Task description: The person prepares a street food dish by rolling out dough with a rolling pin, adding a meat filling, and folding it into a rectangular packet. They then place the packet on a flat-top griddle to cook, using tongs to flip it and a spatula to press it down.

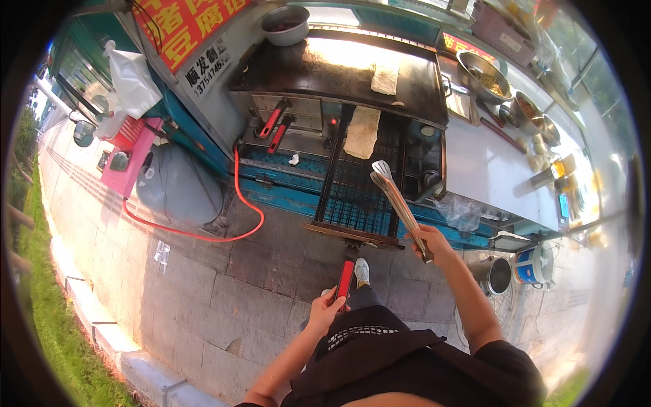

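Observation:
My left hand is closed round the red handle of a pulled-out grill rack. In my right hand are metal food tongs, their slotted tips over the rack's right part. One flatbread lies lengthwise on the back of the rack, beyond the tong tips. Another flatbread rests on the dark griddle plate above, near its front edge, with a small scrap of dough beside it.
Two more red handles stick out left of the rack. An orange hose loops down to the left. Steel bowls of food line the right counter. A metal bucket stands on the pavement at right.

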Available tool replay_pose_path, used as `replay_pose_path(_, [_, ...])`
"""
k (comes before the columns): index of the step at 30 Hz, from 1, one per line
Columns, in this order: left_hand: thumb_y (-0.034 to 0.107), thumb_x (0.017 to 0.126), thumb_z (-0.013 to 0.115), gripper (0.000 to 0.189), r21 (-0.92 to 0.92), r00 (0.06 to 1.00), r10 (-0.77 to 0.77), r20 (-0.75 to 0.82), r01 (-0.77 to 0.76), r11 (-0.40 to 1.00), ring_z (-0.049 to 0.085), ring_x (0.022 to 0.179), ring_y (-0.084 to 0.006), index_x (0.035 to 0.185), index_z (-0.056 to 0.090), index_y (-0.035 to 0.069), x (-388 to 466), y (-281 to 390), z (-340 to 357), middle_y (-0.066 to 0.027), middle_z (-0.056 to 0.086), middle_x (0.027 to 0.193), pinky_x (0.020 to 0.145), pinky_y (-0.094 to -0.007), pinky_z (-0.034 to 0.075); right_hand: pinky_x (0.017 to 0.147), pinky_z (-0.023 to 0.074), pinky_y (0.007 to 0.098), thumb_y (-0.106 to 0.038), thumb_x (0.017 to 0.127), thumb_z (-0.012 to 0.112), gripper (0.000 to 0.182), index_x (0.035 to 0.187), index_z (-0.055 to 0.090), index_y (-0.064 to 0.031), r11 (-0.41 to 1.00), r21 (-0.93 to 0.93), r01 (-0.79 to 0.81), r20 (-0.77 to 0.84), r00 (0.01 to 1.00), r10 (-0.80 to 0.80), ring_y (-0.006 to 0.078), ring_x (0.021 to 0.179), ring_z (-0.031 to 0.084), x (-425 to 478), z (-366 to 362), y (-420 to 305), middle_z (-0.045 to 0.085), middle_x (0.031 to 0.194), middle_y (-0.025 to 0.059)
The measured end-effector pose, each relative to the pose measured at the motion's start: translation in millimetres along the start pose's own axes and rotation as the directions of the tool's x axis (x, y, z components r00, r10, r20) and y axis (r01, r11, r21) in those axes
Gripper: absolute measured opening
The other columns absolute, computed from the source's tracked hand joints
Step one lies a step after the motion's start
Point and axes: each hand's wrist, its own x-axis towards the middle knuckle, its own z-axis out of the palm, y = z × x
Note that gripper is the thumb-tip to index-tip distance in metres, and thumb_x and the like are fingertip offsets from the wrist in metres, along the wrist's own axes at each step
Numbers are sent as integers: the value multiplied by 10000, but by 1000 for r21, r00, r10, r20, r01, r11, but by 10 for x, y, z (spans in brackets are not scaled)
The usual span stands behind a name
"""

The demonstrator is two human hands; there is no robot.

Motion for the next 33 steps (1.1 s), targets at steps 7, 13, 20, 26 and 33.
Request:
replay_pose_path(7, [131,953,625,403,-28,1000,19,-12,-19,999,636,812,-123,1330,545,14,21,-103,-21,-56,662,1095,755,-260,506,483,492,290,-223,1018,498,294,1249,526,-42,995,86,47,30,998,-50,127,679,550,726,727,-50,608,969,64])
replay_pose_path(13, [118,957,613,362,-25,1000,26,-11,-26,999,623,811,-124,1295,567,-3,45,-158,-35,-62,651,1090,777,-274,501,489,490,300,-203,1007,526,271,1229,531,-48,942,297,156,-143,983,-118,144,657,553,1620,1301,-296,607,927,56])
replay_pose_path(20, [100,958,607,387,-22,1000,13,11,-12,1000,627,822,-128,1328,548,2,45,-156,-2,-62,646,1112,776,-263,502,489,488,301,-161,990,557,288,1258,534,-58,868,403,288,-259,946,-194,142,637,554,2317,1271,-660,626,932,50])
replay_pose_path(26, [92,957,607,424,-67,1000,23,5,-23,998,641,789,-119,1360,516,-4,37,-115,-25,-33,650,1020,734,-249,513,498,494,331,-126,946,610,447,1382,512,-94,976,82,202,-200,963,-182,161,619,575,1546,1011,-508,654,972,78])
replay_pose_path(33, [91,959,602,443,-24,997,41,72,-39,999,644,807,-130,1382,501,9,80,-103,-41,-60,651,1067,749,-272,540,686,560,406,-104,909,532,461,1369,493,-103,-325,-910,-257,46,718,-695,307,848,691,884,715,-1147,644,1047,116])
